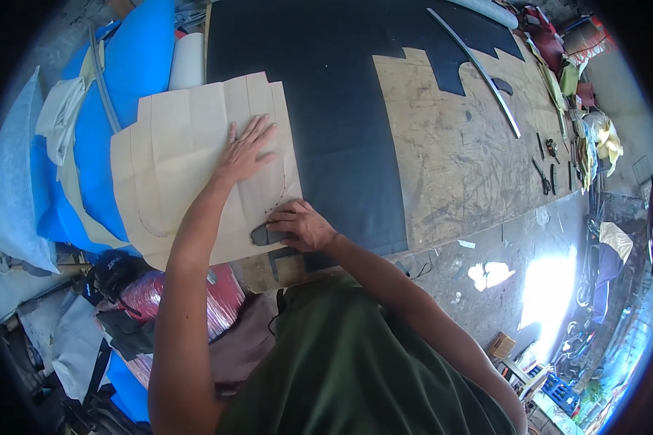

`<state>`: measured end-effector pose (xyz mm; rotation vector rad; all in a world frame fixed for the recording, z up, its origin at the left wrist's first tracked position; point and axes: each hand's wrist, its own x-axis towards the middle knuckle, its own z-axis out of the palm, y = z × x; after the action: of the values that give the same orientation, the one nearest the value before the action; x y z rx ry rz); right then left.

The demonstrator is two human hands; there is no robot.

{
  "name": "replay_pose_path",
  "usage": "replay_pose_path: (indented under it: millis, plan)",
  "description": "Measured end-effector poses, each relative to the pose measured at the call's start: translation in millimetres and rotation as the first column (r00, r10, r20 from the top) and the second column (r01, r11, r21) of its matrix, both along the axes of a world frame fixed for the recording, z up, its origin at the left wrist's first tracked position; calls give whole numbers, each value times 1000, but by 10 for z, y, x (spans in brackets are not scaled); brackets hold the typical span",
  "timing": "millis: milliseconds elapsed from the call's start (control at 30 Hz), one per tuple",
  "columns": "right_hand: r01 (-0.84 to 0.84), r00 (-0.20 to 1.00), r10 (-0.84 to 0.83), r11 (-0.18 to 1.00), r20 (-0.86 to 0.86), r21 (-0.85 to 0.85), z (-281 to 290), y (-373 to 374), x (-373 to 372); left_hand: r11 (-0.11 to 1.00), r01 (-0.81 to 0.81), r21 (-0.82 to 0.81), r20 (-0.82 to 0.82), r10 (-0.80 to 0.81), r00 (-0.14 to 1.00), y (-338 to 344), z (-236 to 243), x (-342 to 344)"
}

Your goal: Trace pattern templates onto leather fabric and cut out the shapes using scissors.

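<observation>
Your worktop (457,167) of scarred plywood fills the far middle of the scene, and a large black sheet (326,109) covers its left and far parts. On the black sheet's left edge lies a creased tan paper pattern (189,145), folded into squares, with a dotted curve drawn along its near side; it overhangs the worktop's left edge. To the left stand big blue cushions (134,65) and a pale grey one (14,181). Near you on the left sits a shiny red wrapped bundle (221,293). A long curved metal strip (479,69) lies far right, with scissors (542,177) beyond it. Your left hand (245,152) presses flat and spread on the pattern. Your right hand (305,225) is curled around a small dark marking piece (263,234) at the pattern's near edge.
</observation>
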<state>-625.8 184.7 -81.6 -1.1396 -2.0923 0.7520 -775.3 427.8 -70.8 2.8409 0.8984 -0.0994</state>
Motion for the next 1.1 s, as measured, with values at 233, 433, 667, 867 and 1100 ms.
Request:
replay_pose_path:
  millis: [233, 433, 667, 867, 1100]
  plan:
    - [0, 1000, 0, 999, -10, -33, -38, -11, 33, 999, -23, 42, -3, 24, 1000, 218, -60, 142]
    - [8, 998, -10, 999, -59, -33, -61, -13, 16, 997, -69, 44, -10, 70, 998, 282, -109, 180]
    - [87, 987, -87, 996, -132, -1, -122, -35, 35, 999, -47, -12, -111, 46, 993, 302, 133, 343]
    - [79, 983, -71, 996, -170, 38, -274, -82, 112, 998, -24, -56, -178, 14, 984, 325, 217, 554]
    - [475, 853, -420, 870, -311, 129, 183, 66, 2064, 981, -114, -160, -252, 72, 965, 407, 183, 588]
